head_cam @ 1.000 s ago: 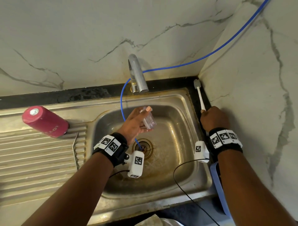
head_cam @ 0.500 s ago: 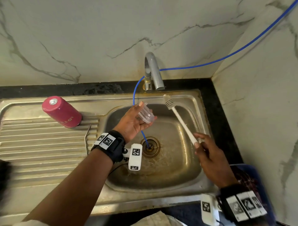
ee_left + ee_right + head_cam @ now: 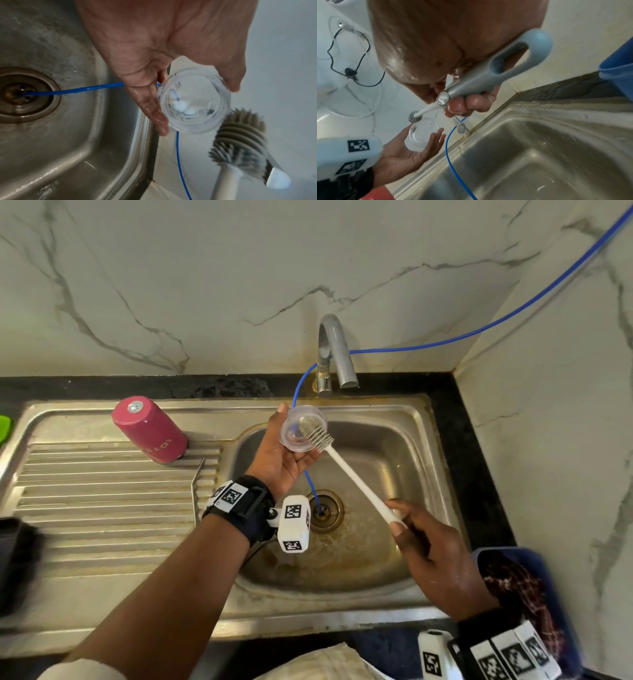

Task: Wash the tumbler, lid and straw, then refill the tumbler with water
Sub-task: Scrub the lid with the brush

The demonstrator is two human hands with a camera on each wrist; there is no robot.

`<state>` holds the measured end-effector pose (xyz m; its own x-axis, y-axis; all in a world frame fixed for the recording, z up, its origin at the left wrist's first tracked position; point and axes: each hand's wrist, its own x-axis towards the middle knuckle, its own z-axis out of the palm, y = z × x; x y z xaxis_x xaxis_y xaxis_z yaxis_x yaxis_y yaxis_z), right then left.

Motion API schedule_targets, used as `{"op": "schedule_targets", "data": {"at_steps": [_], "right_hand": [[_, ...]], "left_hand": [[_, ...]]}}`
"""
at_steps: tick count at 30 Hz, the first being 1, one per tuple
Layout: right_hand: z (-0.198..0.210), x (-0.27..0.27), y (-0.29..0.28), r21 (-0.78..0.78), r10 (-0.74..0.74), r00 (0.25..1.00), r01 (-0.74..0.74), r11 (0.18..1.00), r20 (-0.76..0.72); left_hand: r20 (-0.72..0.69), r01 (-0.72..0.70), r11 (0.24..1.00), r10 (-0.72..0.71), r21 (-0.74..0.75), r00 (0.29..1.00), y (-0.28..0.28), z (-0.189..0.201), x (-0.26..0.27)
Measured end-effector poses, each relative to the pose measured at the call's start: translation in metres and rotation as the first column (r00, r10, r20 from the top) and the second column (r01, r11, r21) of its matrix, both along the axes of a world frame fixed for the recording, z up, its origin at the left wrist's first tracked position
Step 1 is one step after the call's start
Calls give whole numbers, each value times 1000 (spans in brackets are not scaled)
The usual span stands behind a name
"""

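My left hand (image 3: 289,451) is palm up over the sink (image 3: 394,440) and pinches a clear round lid (image 3: 301,429) between thumb and fingers (image 3: 150,105). The lid (image 3: 193,102) has its open side turned toward the brush. My right hand (image 3: 400,522) grips the handle of a white bottle brush (image 3: 356,474), whose grey bristle head (image 3: 240,142) sits at the lid's rim (image 3: 423,133). The pink tumbler (image 3: 150,429) stands upside down on the drainboard, left of the basin. A thin bent metal rod (image 3: 198,484), perhaps the straw, lies at the drainboard's edge.
A grey faucet (image 3: 332,354) rises behind the basin. A blue hose (image 3: 310,481) runs from the wall down into the drain (image 3: 323,510). A blue tub (image 3: 534,587) holding cloth sits at the right front. A dark object (image 3: 13,559) lies at the far left.
My right hand took the brush from the right corner of the counter and brought its head to the lid. My left hand turned the lid's opening toward the brush.
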<state>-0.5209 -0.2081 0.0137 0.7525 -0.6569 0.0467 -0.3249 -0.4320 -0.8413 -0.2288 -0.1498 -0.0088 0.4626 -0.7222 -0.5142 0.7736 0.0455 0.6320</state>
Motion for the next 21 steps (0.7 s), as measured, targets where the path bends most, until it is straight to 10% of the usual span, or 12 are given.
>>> {"op": "schedule_targets", "data": {"at_steps": [13, 21], "right_hand": [[24, 15, 2, 213, 166, 975, -132, 968, -150], [47, 26, -20, 685, 228, 973, -176, 707, 14]], "left_hand": [[140, 109, 976, -136, 187, 981, 12, -9, 2], [77, 79, 973, -97, 216, 992, 20, -8, 5]]}}
